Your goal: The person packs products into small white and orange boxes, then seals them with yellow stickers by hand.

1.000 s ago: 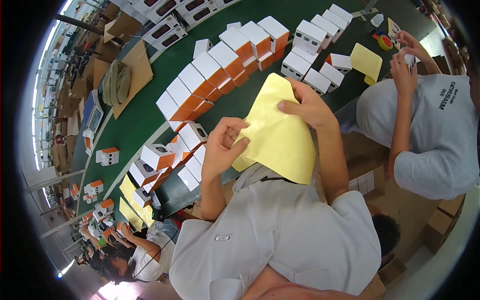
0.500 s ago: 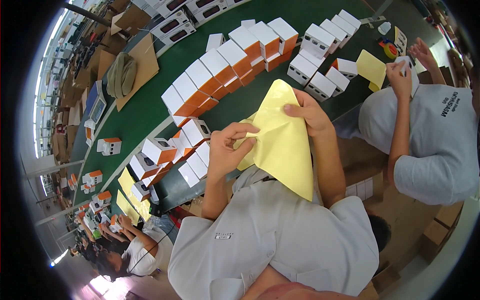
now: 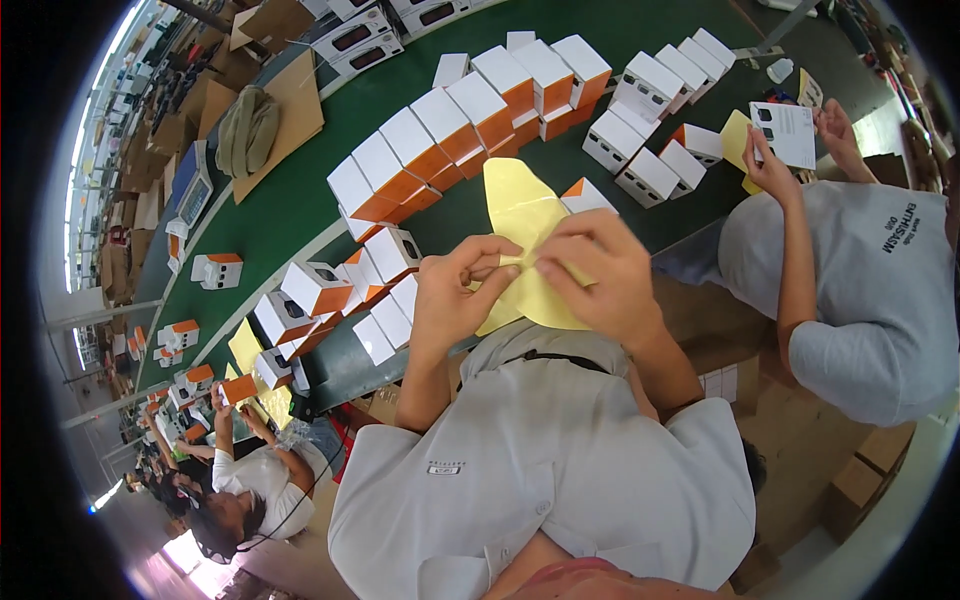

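The fingertips of both hands meet at the middle of a yellow paper sheet (image 3: 527, 240), pinching it where it creases; the left hand (image 3: 455, 295) has its thumb and forefinger closed together on the paper's lower left part, the other fingers curled under, knuckles toward the camera; the right hand (image 3: 600, 275) lies over the sheet's right side, fingers bent and pressed down on it, thumb tucked toward the left hand's fingertips, so the two hands touch or nearly touch; both are clamped on the paper rather than spread. The sheet is folded, one rounded flap standing up above the hands and a wider part hanging below them, held in the air just over the near edge of the green table (image 3: 300, 200), in front of the person's chest; both forearms rise bare from short grey sleeves, elbows bent, the wrists angled inward toward each other.

Beyond the hands, rows of white and orange boxes (image 3: 450, 130) stand close-packed on the table; a smaller cluster of the same boxes (image 3: 340, 290) sits just left of the left hand; a group of white boxes (image 3: 650, 140) stands to the upper right. At the right a co-worker in a grey shirt (image 3: 870, 290) holds a white printed sheet (image 3: 785, 133) in both raised hands, with a yellow sheet behind it; at lower left another person (image 3: 250, 470) works at the same table; flat cardboard (image 3: 295, 105) with an olive cloth beside it lies on the table's far left.
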